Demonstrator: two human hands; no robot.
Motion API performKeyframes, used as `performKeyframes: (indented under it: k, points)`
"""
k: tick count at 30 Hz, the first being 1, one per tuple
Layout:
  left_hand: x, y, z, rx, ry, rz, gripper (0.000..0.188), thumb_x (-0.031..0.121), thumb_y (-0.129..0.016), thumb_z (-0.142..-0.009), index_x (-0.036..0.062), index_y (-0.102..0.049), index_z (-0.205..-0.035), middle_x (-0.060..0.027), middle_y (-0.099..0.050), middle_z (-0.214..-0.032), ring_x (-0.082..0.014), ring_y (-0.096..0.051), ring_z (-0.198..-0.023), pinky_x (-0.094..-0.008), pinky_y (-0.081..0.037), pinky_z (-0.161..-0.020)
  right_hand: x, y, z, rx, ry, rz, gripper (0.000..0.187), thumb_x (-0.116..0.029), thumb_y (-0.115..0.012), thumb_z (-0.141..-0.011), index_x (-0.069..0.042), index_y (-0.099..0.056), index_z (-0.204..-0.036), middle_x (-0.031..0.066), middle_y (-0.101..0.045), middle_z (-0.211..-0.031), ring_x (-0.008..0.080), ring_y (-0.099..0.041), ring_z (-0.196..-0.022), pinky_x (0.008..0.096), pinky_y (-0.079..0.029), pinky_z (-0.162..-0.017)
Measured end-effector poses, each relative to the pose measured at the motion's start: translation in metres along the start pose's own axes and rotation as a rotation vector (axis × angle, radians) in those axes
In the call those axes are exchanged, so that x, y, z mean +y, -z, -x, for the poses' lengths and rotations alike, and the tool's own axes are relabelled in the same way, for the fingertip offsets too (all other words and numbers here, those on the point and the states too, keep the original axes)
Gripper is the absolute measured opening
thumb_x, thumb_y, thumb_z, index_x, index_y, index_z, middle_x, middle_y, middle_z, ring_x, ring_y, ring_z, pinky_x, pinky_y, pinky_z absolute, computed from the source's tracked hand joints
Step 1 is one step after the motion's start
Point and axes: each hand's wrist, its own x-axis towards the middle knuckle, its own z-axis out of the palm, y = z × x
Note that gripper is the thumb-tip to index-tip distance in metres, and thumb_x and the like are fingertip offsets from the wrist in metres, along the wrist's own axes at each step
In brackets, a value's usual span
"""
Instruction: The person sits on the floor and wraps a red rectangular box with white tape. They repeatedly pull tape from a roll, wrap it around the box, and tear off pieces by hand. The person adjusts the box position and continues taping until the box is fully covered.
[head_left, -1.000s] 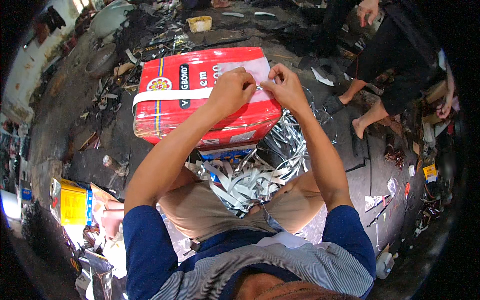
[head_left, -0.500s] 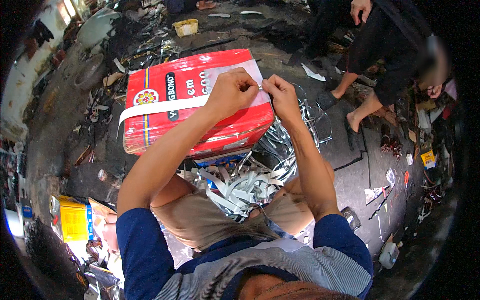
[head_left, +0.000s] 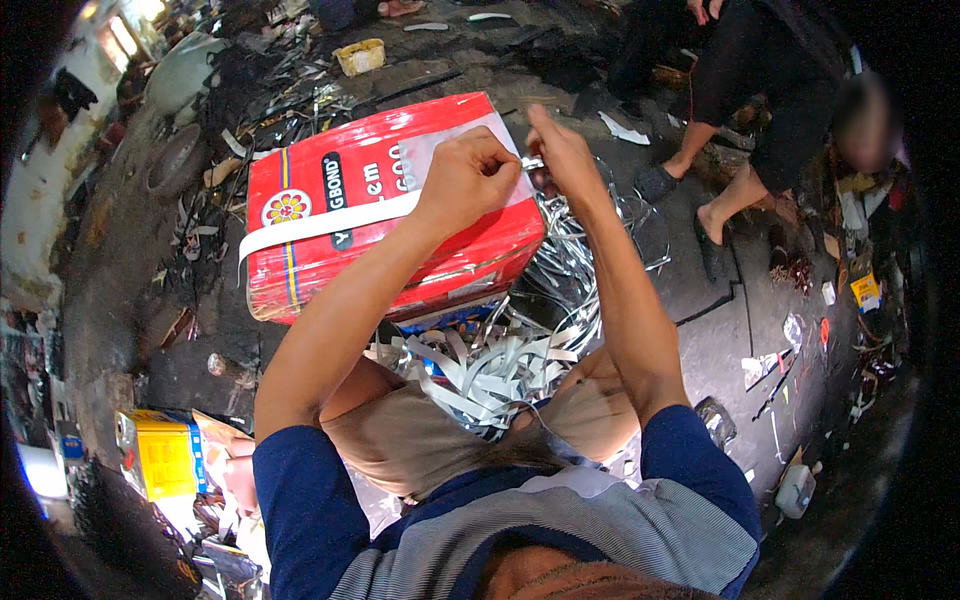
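Observation:
A red cardboard box (head_left: 340,270) with a round flower emblem sits in front of my knees. Across its top runs a flat white strip (head_left: 330,222), its left part bent down over the box's left edge. My left hand (head_left: 465,175) is closed in a pinch over the strip near the right edge, and its fist hides part of it. A short bit of white shows just right of my fingertips. My right hand (head_left: 562,155) is just past that edge, slightly blurred, index finger stretched up and thumb apart. Nothing is plainly seen in it.
A tangle of white and silvery strips (head_left: 490,375) lies between my knees and along the box's right side. Another person's sandalled foot (head_left: 712,225) stands at the right. A yellow tub (head_left: 360,57) lies behind the box, a yellow carton (head_left: 165,455) at the lower left.
My right hand has drawn away from the left, up and rightward, and its index finger has straightened. The left hand keeps its pinch at the box edge. The whole view has shifted slightly.

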Motion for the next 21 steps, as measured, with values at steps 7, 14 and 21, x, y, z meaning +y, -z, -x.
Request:
performKeyframes:
  k: [7,14,21]
  points:
    - [-0.002,0.003,0.0,-0.026,0.02,-0.011,0.004,0.002,-0.073,-0.082,-0.0015,-0.072,-0.08,-0.0046,-0.066,-0.078,-0.0086,-0.061,-0.066,-0.0248,-0.047,-0.059,0.02,-0.02,-0.027,0.182,0.371,0.424,0.033,-0.028,-0.057,-0.093,0.002,-0.072,-0.09,0.0262,-0.071,-0.094,0.0392,-0.07,-0.09,0.0464,-0.053,-0.082]
    - [0.006,0.008,0.0,-0.047,0.084,-0.058,0.004,0.003,-0.076,-0.08,0.0002,-0.075,-0.083,-0.0042,-0.069,-0.08,-0.0083,-0.063,-0.069,-0.0236,-0.049,-0.062,0.102,-0.043,-0.031,0.127,0.199,0.031,0.028,-0.022,-0.06,-0.091,0.002,-0.073,-0.097,0.0247,-0.071,-0.092,0.038,-0.071,-0.087,0.0454,-0.053,-0.078]
    - [0.01,0.005,0.0,-0.045,0.129,-0.054,0.003,0.003,-0.075,-0.08,0.0011,-0.076,-0.083,-0.005,-0.07,-0.082,-0.0096,-0.064,-0.072,-0.0236,-0.05,-0.063,0.286,-0.084,-0.037,0.082,-0.041,0.166,0.027,-0.023,-0.06,-0.089,0.0,-0.073,-0.092,0.0249,-0.071,-0.092,0.042,-0.069,-0.089,0.0461,-0.053,-0.078]
